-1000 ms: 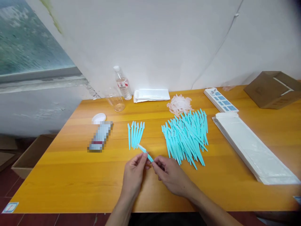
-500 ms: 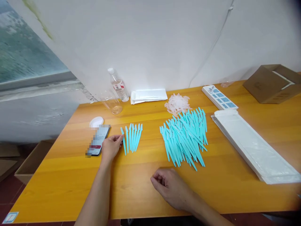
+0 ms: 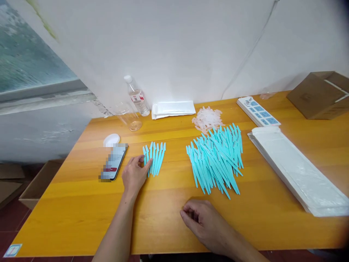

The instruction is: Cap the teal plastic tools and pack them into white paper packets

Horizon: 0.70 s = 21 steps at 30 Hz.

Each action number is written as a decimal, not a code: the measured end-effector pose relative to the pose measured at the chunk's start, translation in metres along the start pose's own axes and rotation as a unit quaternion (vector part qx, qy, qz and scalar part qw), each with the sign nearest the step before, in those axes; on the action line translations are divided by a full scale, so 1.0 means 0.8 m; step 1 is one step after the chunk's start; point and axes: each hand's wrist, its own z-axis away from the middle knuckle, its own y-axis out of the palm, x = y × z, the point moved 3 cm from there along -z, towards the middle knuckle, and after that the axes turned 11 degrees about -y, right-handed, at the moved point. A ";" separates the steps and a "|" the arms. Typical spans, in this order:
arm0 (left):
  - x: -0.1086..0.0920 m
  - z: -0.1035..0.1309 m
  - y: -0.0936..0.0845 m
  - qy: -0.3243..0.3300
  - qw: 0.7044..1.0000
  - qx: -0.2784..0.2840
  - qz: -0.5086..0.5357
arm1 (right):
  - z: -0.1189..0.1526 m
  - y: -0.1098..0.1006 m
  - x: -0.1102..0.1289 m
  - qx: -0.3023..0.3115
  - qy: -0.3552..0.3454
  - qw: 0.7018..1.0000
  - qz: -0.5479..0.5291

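Observation:
My left hand (image 3: 136,173) rests over a small row of turquoise plastic spatulas (image 3: 158,160). Its thumb and index finger are spread apart, touching the spatulas at the row's left end; the hand partly hides those pieces. The spatulas lie side by side, broad tips pointing to the wall. To the right is a large loose heap of the same spatulas (image 3: 215,160). In front of that heap, my right hand (image 3: 204,225) lies on the table with fingers curled into a loose fist. Nothing shows inside it.
A phone (image 3: 116,162) and white lid (image 3: 111,139) are at left. Behind stand a clear jar (image 3: 131,118), a bottle (image 3: 139,100) and a white packet (image 3: 173,109). Pale pieces (image 3: 207,118), a power strip (image 3: 259,112), a long white package (image 3: 294,167) and a cardboard box (image 3: 316,94) lie rightward.
My left hand has moved right from pinching the leftmost spatula, its thumb now further over the row. The leftmost spatulas sit closer together. My right hand stays curled on the table.

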 end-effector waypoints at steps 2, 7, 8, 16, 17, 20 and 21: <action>-0.002 0.000 -0.001 -0.001 1.000 -0.004 -0.004 | 0.005 -0.003 0.000 -0.007 -0.002 1.000 0.008; -0.006 0.002 -0.009 0.005 1.000 -0.009 -0.002 | 0.018 -0.028 -0.009 -0.076 0.003 0.996 0.045; -0.006 0.004 -0.011 0.006 1.000 -0.013 0.005 | 0.021 -0.038 -0.013 -0.106 0.006 0.992 0.062; -0.041 0.052 -0.015 0.072 0.984 0.013 0.164 | 0.031 -0.111 -0.057 -0.327 0.034 0.880 0.342; -0.050 0.059 -0.012 0.087 0.980 0.029 0.178 | 0.029 -0.115 -0.061 -0.324 0.038 0.877 0.352; -0.079 0.074 -0.004 0.129 0.968 0.071 0.203 | 0.024 -0.117 -0.069 -0.299 0.054 0.887 0.349; -0.089 0.076 -0.002 0.143 0.965 0.083 0.206 | 0.022 -0.117 -0.071 -0.290 0.059 0.891 0.344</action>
